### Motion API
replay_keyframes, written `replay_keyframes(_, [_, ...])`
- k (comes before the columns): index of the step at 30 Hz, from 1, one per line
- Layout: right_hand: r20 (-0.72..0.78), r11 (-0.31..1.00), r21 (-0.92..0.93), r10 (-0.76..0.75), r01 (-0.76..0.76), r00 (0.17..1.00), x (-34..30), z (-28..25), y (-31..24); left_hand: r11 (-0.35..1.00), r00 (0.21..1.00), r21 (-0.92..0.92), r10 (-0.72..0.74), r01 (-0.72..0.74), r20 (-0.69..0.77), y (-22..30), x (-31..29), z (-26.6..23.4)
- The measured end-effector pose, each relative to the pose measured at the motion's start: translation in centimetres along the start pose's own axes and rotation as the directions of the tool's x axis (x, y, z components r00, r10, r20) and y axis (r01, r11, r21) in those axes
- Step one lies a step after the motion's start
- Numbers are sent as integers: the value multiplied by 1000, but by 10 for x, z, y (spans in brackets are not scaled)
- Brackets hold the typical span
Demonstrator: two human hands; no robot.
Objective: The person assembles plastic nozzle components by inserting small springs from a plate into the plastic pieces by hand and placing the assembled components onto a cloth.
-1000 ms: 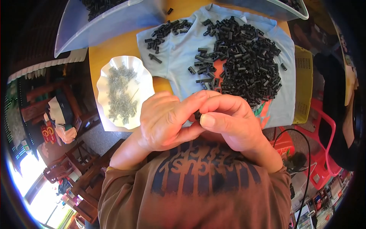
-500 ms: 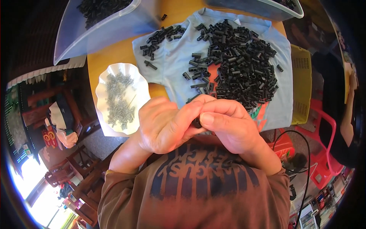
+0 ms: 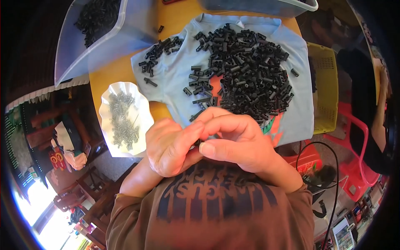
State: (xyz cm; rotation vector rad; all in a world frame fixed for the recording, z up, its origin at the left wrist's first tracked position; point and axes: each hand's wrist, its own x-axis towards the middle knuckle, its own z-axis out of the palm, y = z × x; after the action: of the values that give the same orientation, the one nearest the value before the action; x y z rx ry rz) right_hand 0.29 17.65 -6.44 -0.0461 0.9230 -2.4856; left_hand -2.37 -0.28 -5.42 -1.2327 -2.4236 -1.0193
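My left hand (image 3: 166, 148) and my right hand (image 3: 241, 141) meet in front of my chest, fingers curled and touching. Between their fingertips a bit of a small black plastic part (image 3: 197, 142) shows; the rest of it is hidden. My right thumb and forefinger pinch at it while the left fingers close around it. Just beyond lies a big heap of short black plastic tubes (image 3: 246, 71), spread on a light blue T-shirt (image 3: 171, 91). To the left, a white scalloped dish (image 3: 143, 114) holds many small metal springs (image 3: 125, 121).
A translucent bin (image 3: 125, 41) of black parts stands at the far left, and another bin (image 3: 258, 6) at the far edge. Right of the yellow table (image 3: 98, 75) are a yellow basket (image 3: 329, 91) and a red plastic chair (image 3: 354, 158). A black cable (image 3: 336, 179) hangs there.
Both hands have shifted left and slightly nearer in the picture, still together. The right thumb and forefinger now form a wider arch. The table scene has slid slightly left with the view.
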Motion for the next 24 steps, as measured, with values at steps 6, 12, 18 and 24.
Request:
replay_keyframes(6, [-44, 925, -347, -178, 152, 983, -3, 0, 0, 922, 979, -336, -159, 193, 125, 3, 5, -7])
replay_keyframes(12, [18, 660, -676, -431, 329, 902, -1, 5, -6, 789, 959, -547, -246, 282, 140, 1, 8, -11])
replay_keyframes(18, [99, 491, -752, -575, 440, 812, 3, 5, 0, 855, 962, -447, -269, 263, 51, 6, 4, -12])
replay_keyframes(24, [188, 287, -809, -700, 512, 689, 7, 4, 5, 846, 924, -407, -383, 344, -15, 16, 0, -7])
